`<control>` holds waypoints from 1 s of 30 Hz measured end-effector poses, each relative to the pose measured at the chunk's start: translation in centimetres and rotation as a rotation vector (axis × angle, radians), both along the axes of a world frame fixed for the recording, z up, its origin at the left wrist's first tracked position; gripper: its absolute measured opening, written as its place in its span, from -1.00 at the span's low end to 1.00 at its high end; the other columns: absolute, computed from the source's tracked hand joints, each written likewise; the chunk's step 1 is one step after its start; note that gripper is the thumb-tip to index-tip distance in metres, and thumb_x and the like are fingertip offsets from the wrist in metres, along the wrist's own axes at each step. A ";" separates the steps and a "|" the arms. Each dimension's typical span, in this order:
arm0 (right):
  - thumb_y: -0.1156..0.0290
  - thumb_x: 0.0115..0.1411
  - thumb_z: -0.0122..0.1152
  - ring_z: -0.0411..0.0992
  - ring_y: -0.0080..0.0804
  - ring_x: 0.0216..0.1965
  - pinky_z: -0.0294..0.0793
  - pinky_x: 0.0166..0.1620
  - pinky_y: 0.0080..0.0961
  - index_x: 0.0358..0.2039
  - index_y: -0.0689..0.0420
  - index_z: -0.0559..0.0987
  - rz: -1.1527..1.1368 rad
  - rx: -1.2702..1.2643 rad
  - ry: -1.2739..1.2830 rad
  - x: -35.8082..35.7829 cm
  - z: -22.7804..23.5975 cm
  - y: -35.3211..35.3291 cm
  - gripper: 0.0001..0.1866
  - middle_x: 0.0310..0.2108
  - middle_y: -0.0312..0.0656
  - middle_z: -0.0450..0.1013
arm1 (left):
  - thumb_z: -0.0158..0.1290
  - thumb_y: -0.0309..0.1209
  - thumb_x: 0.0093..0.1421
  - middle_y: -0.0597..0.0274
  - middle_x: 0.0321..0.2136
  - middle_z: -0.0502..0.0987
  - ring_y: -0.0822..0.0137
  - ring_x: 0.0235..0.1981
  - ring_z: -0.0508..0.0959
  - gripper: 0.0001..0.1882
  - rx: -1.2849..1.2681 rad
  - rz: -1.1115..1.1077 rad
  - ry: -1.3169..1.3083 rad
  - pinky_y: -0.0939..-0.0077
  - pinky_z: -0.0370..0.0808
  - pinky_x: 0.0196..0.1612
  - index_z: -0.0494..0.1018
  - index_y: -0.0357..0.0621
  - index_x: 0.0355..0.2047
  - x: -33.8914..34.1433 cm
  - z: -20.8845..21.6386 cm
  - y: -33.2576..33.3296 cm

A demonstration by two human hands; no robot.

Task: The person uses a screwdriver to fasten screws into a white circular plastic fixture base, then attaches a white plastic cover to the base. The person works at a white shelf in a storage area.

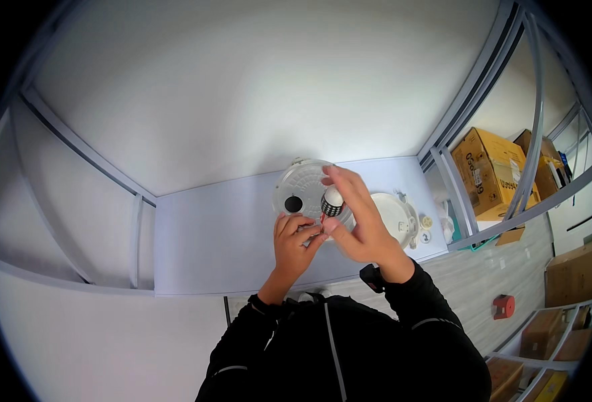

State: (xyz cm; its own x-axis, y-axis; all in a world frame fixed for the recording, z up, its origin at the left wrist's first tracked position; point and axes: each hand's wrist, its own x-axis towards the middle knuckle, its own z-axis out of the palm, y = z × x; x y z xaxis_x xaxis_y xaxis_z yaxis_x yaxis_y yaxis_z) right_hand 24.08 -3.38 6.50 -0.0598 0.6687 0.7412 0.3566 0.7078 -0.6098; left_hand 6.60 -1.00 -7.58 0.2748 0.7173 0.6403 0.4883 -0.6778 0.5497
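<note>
My left hand [294, 244] is closed, its bent fingertips pinching around a thin red wire-like piece [323, 219] that is partly hidden. My right hand [361, 226] has its fingers stretched upward, apart from the thumb. That thumb meets the left fingertips at the red piece. In the gap between right thumb and fingers is a small cylinder [333, 202] with a white domed top and a black-and-white checked side. Beneath both hands lies a round translucent ribbed disc [289, 181] bearing a black round part [293, 204].
A white round shell [391, 211] lies to the right on the pale table [209, 241]. Small round parts [426, 222] sit at its right edge. Grey frame posts [443, 161] stand at the table's end, with cardboard boxes [493, 171] beyond. A red stool [503, 307] stands on the floor.
</note>
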 end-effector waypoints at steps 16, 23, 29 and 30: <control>0.44 0.25 0.47 0.49 -0.13 -0.05 0.59 -0.01 -0.29 0.31 0.15 0.57 -0.033 -0.028 -0.127 1.0 -1.4 -0.7 -0.40 0.07 0.01 0.42 | 0.46 -0.26 0.10 0.38 -0.15 0.64 0.14 0.06 0.56 -0.82 0.000 -0.028 0.009 -0.10 0.32 0.31 0.76 0.05 -0.29 -0.2 0.5 -0.1; 0.54 0.23 0.46 0.53 -0.08 -0.08 0.60 -0.02 -0.30 0.29 0.21 0.54 -0.047 0.075 -0.080 0.0 -0.5 -0.5 -0.40 0.13 0.06 0.40 | 0.45 -0.26 0.11 0.38 -0.15 0.64 0.15 0.05 0.56 -0.82 -0.016 -0.028 0.008 -0.06 0.31 0.33 0.77 0.05 -0.29 -0.4 0.5 -0.2; 0.54 0.33 0.30 0.55 0.02 0.04 0.56 0.12 -0.22 0.40 0.26 0.42 -0.121 -0.047 -0.200 1.3 -2.1 -1.2 -0.38 0.25 0.15 0.40 | 0.46 -0.27 0.10 0.37 -0.14 0.65 0.16 0.05 0.56 -0.82 -0.037 -0.047 0.009 -0.04 0.31 0.33 0.77 0.02 -0.30 -0.4 0.6 -0.2; 0.54 0.31 0.33 0.56 0.01 0.03 0.57 0.09 -0.24 0.40 0.25 0.42 -0.128 -0.032 -0.204 1.1 -1.5 -1.2 -0.36 0.24 0.14 0.43 | 0.46 -0.27 0.10 0.37 -0.14 0.65 0.16 0.05 0.56 -0.82 -0.034 -0.043 0.014 -0.04 0.31 0.32 0.77 0.01 -0.30 -0.5 0.6 -0.2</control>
